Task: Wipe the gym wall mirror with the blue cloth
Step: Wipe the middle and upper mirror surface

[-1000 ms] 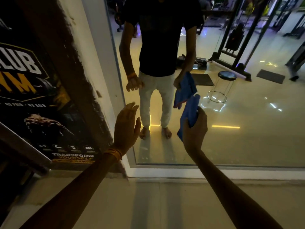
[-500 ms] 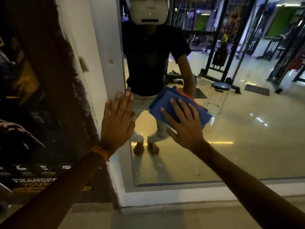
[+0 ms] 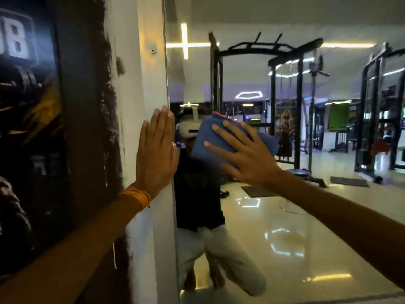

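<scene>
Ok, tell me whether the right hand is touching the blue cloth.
Touching. The head view shows the right hand spread flat on the blue cloth, fingers overlapping it and pressing it against the mirror.

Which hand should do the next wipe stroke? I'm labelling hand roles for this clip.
The right hand. It already presses the blue cloth flat against the mirror. The left hand holds nothing, its palm flat on the white frame at the mirror's left edge, likely as a brace.

1 head view, facing the mirror (image 3: 285, 216), very close
</scene>
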